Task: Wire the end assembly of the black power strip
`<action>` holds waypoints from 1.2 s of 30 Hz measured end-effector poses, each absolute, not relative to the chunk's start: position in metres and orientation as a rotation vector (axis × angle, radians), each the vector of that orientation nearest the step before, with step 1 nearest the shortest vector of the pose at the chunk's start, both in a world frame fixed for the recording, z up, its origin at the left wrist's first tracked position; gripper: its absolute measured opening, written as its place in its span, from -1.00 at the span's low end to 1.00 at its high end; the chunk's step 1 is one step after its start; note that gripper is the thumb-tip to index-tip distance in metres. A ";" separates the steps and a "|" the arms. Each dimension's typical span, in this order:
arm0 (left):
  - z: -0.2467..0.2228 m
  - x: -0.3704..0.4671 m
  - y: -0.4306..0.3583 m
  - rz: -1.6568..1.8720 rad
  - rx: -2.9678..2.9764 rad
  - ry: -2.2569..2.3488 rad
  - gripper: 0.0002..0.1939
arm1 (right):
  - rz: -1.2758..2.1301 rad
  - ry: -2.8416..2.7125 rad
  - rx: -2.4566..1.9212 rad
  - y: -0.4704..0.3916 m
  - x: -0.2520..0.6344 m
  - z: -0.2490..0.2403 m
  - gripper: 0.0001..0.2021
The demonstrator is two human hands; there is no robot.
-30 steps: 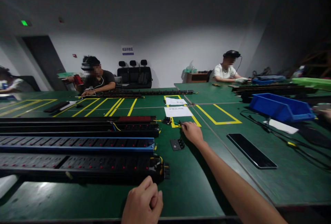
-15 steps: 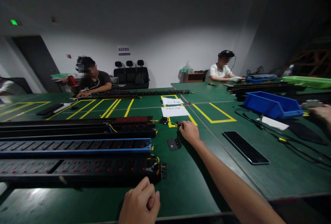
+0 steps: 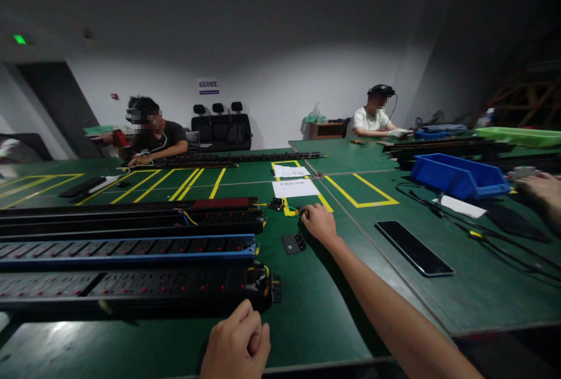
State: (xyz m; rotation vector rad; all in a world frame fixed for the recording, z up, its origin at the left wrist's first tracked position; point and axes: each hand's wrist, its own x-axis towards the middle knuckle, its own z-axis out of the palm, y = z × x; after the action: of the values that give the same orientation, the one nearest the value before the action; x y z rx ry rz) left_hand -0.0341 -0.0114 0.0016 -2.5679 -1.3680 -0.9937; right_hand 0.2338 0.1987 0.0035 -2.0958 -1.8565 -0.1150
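My right hand [image 3: 319, 222] is closed at the end of a thin green-yellow wire, its fingertips at a small dark part [image 3: 304, 212]. The wire runs left to a small black connector piece [image 3: 276, 204] beside the power strips. Just below that hand lies a black plate with a socket block [image 3: 293, 244]. Curled closed near the front edge, my left hand [image 3: 237, 341] sits below the end of the nearest black power strip [image 3: 175, 287]; whether anything is inside it is hidden. A blue-edged strip [image 3: 127, 247] lies behind that one.
On the green table [image 3: 324, 320] lie a phone [image 3: 414, 247], a blue bin [image 3: 460, 177], black cables [image 3: 495, 243] and white papers [image 3: 295, 188]. Two people [image 3: 160, 134] [image 3: 372, 116] work across the table. Another person's hand [image 3: 541, 189] shows at the right edge.
The view has shifted slightly. A dark part at my right fingertips shows more clearly; both hands stay in nearly the same places.
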 end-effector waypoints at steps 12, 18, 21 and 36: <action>0.003 -0.033 -0.012 -0.963 -2.558 -1.397 -0.67 | -0.137 -1.863 -2.085 0.198 0.234 0.005 -0.68; 0.005 -0.033 -0.013 -0.987 -2.572 -1.400 -0.67 | -0.140 -1.877 -2.085 0.197 0.234 0.004 -0.68; 0.006 -0.032 -0.013 -0.998 -2.572 -1.388 -0.67 | -0.135 -1.871 -2.077 0.198 0.235 0.003 -0.69; 0.004 -0.033 -0.013 -0.967 -2.568 -1.386 -0.66 | -0.105 -1.896 -2.102 0.201 0.237 0.002 -0.63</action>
State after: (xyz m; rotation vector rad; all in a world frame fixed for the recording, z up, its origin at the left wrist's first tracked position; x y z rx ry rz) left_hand -0.0330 -0.0127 0.0045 -2.5675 -1.3862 -0.9673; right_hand 0.2373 0.2015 0.0018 -2.1016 -1.8960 -0.1047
